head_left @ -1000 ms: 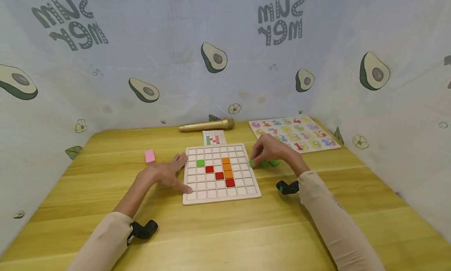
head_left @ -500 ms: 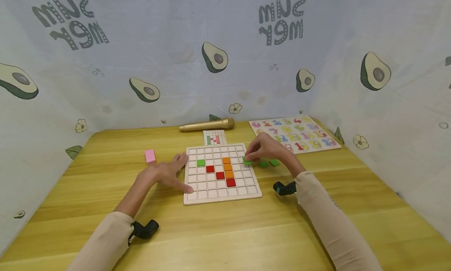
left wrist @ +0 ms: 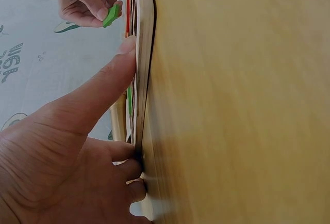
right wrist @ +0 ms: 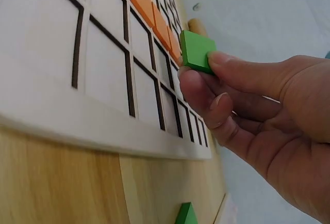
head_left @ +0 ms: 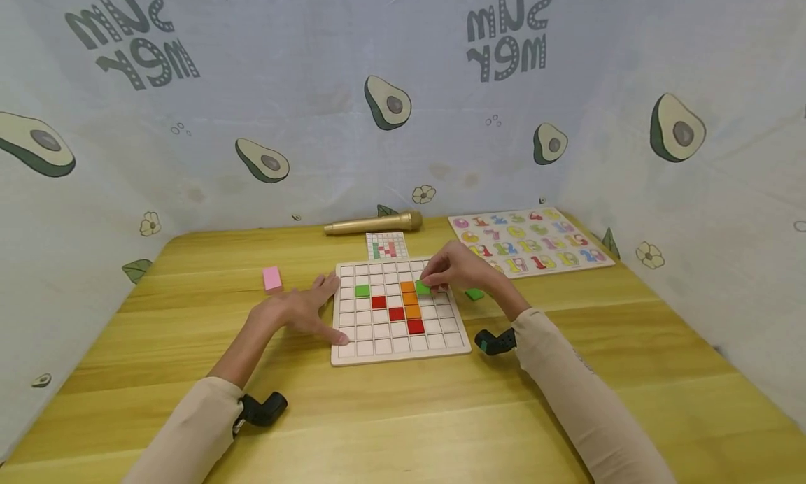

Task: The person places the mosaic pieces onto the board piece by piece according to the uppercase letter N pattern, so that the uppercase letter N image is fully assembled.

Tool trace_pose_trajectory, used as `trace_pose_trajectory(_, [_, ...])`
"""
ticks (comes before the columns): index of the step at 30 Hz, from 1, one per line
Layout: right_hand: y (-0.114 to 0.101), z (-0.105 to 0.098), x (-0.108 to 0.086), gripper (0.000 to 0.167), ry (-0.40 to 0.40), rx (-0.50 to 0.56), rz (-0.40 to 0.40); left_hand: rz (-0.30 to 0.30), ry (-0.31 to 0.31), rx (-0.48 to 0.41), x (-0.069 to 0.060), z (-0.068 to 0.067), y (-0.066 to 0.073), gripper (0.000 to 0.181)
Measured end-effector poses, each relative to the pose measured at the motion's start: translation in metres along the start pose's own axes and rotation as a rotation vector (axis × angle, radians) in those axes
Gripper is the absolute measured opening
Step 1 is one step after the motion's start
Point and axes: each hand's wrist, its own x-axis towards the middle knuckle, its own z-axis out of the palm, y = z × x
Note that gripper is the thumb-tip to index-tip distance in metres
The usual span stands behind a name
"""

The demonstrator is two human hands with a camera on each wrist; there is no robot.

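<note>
A wooden grid board [head_left: 365,347] lies on the table, with orange tiles [head_left: 411,299], red tiles [head_left: 397,314] and one green tile [head_left: 362,291] in its squares. My left hand [head_left: 299,312] rests at the board's left side, fingers spread. In the left wrist view its thumb [left wrist: 105,87] touches the board's face. Between thumb and fingers my right hand [head_left: 462,267] pinches a second green square tile [right wrist: 197,51]. That tile is above the board, right of the orange column in the head view. The fingertips partly cover it.
Beyond the board lie a small pattern card [head_left: 386,246] and a gold microphone [head_left: 374,224]. A number puzzle board [head_left: 535,243] is at the back right. Another green tile [head_left: 475,295] sits right of the grid board, and a pink block [head_left: 272,279] at its left.
My right hand has carried the pinched green tile leftward, from beside the board's right edge to over the squares near the orange tiles. The left hand has stayed in place.
</note>
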Motion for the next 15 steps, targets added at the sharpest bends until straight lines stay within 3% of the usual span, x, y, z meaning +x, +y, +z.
trace_pose_trajectory(6, [-0.005,0.005,0.008,0.013,-0.02,0.0,-0.044,-0.002,0.007,0.01,0.001,0.0,-0.002,0.13])
trace_pose_trajectory(15, [-0.017,0.019,0.015,0.013,-0.044,0.01,-0.04,0.006,0.004,0.025,0.002,0.001,-0.002,0.129])
